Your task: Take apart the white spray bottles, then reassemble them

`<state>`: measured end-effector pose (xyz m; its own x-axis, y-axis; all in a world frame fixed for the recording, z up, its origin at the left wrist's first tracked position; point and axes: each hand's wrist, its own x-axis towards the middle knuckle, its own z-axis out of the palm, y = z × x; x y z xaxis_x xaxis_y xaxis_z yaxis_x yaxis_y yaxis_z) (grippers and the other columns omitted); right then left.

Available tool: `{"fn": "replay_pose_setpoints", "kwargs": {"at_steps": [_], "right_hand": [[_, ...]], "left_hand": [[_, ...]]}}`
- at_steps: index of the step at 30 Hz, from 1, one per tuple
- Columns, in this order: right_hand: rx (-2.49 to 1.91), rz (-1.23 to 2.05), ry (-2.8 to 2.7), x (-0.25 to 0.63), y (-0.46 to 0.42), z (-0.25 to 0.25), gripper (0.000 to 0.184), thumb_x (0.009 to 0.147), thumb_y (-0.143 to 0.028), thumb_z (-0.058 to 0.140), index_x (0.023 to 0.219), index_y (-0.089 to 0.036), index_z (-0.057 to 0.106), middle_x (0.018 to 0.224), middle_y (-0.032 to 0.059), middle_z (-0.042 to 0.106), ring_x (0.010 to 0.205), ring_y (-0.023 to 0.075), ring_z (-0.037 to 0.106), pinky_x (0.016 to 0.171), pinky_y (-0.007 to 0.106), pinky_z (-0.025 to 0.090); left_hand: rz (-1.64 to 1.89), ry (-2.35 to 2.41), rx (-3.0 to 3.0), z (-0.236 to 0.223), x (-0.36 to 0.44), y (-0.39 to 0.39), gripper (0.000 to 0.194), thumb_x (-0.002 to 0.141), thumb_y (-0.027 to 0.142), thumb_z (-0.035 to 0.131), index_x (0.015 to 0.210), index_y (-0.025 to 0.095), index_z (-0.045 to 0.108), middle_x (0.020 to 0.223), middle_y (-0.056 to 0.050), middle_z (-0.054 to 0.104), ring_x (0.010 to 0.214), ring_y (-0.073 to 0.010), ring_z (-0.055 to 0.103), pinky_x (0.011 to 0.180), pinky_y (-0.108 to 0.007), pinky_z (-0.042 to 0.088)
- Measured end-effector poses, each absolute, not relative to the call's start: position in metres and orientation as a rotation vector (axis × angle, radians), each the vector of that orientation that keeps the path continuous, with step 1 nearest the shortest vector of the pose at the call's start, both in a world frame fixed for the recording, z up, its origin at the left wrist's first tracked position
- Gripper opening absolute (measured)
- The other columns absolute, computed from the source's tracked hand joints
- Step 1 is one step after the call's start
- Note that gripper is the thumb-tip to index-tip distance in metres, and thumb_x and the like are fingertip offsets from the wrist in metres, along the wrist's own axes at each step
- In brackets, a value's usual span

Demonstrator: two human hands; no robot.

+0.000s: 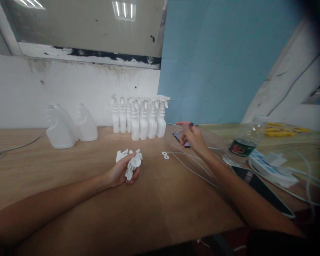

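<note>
My left hand (pixel 122 170) is closed around a white trigger spray head (pixel 133 164), held low over the table. Just behind that hand lie more white sprayer parts (pixel 122 154), partly covered by it. My right hand (pixel 191 136) hovers at or above a phone (pixel 187 145), its index finger stretched out to the left and the other fingers loosely bent. I see nothing held in it. Between the hands are small white ring washers (pixel 164 155) on the table. Thin clear tubes (pixel 192 169) lie beneath my right forearm.
Several white spray bottles (pixel 143 122) with trigger heads stand at the back. White bottles without heads (pixel 61 133) are at the left. A water bottle (pixel 240 148), a power strip (pixel 273 170) with cables, and a dark flat object (pixel 261 190) sit at the right.
</note>
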<state>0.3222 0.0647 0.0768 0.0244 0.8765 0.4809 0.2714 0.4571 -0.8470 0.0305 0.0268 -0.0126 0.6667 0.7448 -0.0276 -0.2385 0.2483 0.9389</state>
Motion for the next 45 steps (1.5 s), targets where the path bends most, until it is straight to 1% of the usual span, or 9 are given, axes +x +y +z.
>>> {"fn": "replay_pose_setpoints", "kwargs": {"at_steps": [6,9,12,17,20,24,31,39,45], "right_hand": [[-0.685,0.970,-1.616,0.275,0.020,0.067,0.042,0.086,-0.061,0.063,0.095,-0.020,0.066,0.067,0.0024,0.067,0.050,0.0166,0.064,0.042,0.027,0.051],[-0.639,0.951,-1.764,0.262,0.008,0.054,0.035,0.090,-0.053,0.061,0.092,-0.019,0.067,0.073,0.0051,0.072,0.053,0.0167,0.065,0.042,0.026,0.051],[-0.588,0.559,-1.969,0.260,0.003,0.041,0.023,0.097,-0.035,0.055,0.095,-0.017,0.069,0.072,0.0041,0.072,0.054,0.0138,0.065,0.048,0.024,0.052],[-0.160,-0.326,-2.243,0.257,-0.001,0.037,0.013,0.092,-0.013,0.056,0.101,-0.016,0.065,0.078,0.0069,0.073,0.068,0.0175,0.070,0.062,0.027,0.055],[-0.128,-0.469,-2.228,0.252,-0.004,0.036,0.014,0.091,-0.011,0.055,0.101,-0.017,0.063,0.074,0.0050,0.071,0.065,0.0164,0.068,0.058,0.026,0.054],[-0.339,-0.336,-2.158,0.248,-0.007,0.028,0.011,0.090,-0.009,0.056,0.089,-0.019,0.061,0.066,0.0001,0.066,0.055,0.0117,0.061,0.053,0.023,0.047],[-0.344,-0.364,-2.190,0.245,-0.006,0.013,0.026,0.090,-0.007,0.050,0.068,-0.021,0.053,0.055,-0.0016,0.053,0.046,0.0112,0.048,0.047,0.026,0.036],[-0.588,0.427,-2.038,0.248,-0.004,0.008,0.032,0.103,-0.031,0.039,0.082,-0.019,0.059,0.069,0.0021,0.063,0.054,0.0122,0.056,0.050,0.025,0.042],[-0.589,0.980,-1.836,0.249,0.007,0.003,0.037,0.097,-0.049,0.051,0.078,-0.018,0.057,0.070,0.0033,0.066,0.047,0.0111,0.054,0.041,0.023,0.039]], "left_hand": [[0.750,0.523,1.094,-0.016,0.032,0.031,0.052,0.092,0.065,0.040,0.067,0.020,0.051,0.046,0.001,0.047,0.033,-0.0100,0.032,0.031,-0.020,0.018],[0.753,0.531,1.084,-0.018,0.032,0.032,0.053,0.092,0.065,0.040,0.068,0.019,0.052,0.046,0.001,0.047,0.033,-0.0089,0.030,0.031,-0.019,0.018],[0.775,0.554,1.075,-0.016,0.033,0.030,0.053,0.092,0.065,0.042,0.068,0.019,0.050,0.047,0.001,0.048,0.033,-0.0086,0.033,0.031,-0.019,0.019],[0.822,0.624,1.065,-0.011,0.036,0.025,0.049,0.089,0.063,0.052,0.073,0.018,0.052,0.051,0.003,0.050,0.034,-0.0059,0.032,0.031,-0.016,0.019],[0.855,0.666,1.079,-0.012,0.038,0.024,0.050,0.087,0.064,0.055,0.072,0.017,0.052,0.049,0.004,0.049,0.032,-0.0049,0.031,0.030,-0.016,0.017],[0.887,0.683,1.107,-0.015,0.038,0.025,0.052,0.087,0.067,0.054,0.071,0.017,0.050,0.048,0.004,0.048,0.031,-0.0048,0.032,0.030,-0.016,0.018],[0.925,0.663,1.199,-0.017,0.040,0.022,0.049,0.087,0.066,0.056,0.076,0.018,0.050,0.050,0.006,0.048,0.032,-0.0039,0.033,0.032,-0.014,0.022],[0.898,0.692,1.300,-0.016,0.038,0.019,0.047,0.085,0.064,0.059,0.080,0.018,0.051,0.048,0.007,0.048,0.028,-0.0030,0.030,0.028,-0.014,0.021],[0.861,0.691,1.317,-0.013,0.038,0.019,0.048,0.085,0.066,0.056,0.079,0.018,0.050,0.046,0.008,0.047,0.027,-0.0026,0.027,0.027,-0.014,0.019]]}}
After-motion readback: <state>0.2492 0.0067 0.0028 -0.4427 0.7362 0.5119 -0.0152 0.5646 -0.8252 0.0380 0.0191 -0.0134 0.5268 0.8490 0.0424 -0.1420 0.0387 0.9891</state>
